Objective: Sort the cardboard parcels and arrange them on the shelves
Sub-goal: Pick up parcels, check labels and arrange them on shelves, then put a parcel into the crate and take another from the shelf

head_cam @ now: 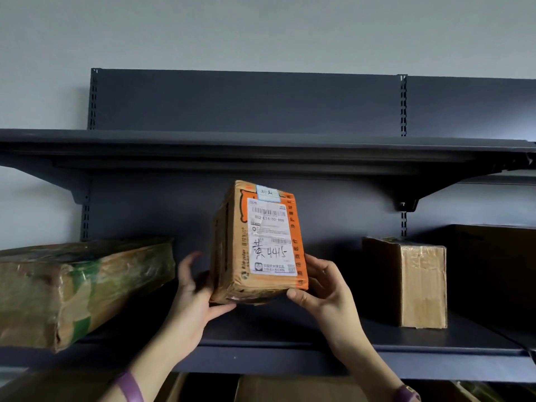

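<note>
Head view: a tall orange-printed cardboard parcel point(258, 242) with a white label stands upright, tilted slightly, over the dark grey metal shelf point(290, 329); whether its base touches is hard to tell. The left hand point(194, 288) and right hand point(322, 288) grip its lower corners, thumbs under the front edge. A long tape-wrapped cardboard parcel point(72, 288) lies to the left and a plain brown cardboard box point(417, 282) stands to the right.

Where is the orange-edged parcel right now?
Head view, centre: the left hand and right hand hold the parcel upright at the shelf, between the long parcel on the left and the plain box on the right.
</note>
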A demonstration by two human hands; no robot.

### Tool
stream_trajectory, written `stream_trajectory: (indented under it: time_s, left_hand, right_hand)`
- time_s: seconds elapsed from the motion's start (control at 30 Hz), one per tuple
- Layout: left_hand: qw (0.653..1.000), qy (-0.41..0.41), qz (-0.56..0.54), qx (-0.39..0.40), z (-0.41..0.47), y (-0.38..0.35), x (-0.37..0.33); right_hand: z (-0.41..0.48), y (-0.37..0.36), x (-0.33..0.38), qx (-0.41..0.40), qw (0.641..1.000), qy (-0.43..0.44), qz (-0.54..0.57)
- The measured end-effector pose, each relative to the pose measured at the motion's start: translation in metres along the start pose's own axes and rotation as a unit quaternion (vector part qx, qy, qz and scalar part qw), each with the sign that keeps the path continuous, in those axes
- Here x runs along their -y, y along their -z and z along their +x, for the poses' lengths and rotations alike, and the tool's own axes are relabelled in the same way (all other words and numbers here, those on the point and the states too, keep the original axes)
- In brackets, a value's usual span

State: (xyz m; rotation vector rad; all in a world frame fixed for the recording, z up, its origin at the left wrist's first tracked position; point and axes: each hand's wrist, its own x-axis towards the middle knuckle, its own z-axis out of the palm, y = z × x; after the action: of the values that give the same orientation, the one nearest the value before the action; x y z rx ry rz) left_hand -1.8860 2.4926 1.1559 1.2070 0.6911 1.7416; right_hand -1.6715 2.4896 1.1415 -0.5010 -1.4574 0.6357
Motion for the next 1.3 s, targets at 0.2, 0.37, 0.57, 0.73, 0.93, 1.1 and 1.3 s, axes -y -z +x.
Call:
stream_trajectory:
  time_s: [0.2,0.37,0.57,0.73,0.93,1.1,1.3]
  left_hand:
    - [0.996,0.074,0.015,0.057,-0.003,0.002,-0.004]
    - [0.991,0.064,0.016,0.115,-0.006,0.004,-0.004]
    - [0.991,0.058,-0.007,0.118,-0.005,0.004,-0.002]
    - [0.991,0.054,-0.003,0.122,-0.002,0.005,-0.002]
    - [0.988,0.055,-0.013,0.142,-0.027,-0.011,-0.012]
    - [0.986,0.078,-0.055,0.136,-0.068,-0.043,-0.02]
    - [0.982,0.053,-0.077,0.162,-0.137,-0.099,-0.033]
  right_hand:
    - [-0.001,0.0,0.0,0.041,0.999,0.002,0.008]
    - [-0.002,-0.001,0.002,0.114,0.993,-0.031,0.028]
    - [-0.008,-0.006,0.014,0.106,0.992,-0.05,0.041]
    - [-0.005,-0.008,0.014,0.055,0.995,-0.072,0.046]
    - [-0.019,-0.013,0.03,0.015,0.997,-0.079,0.009]
    - [-0.042,0.002,0.062,0.001,0.996,-0.088,-0.004]
    - [-0.093,0.034,0.123,-0.019,0.997,-0.08,-0.01]
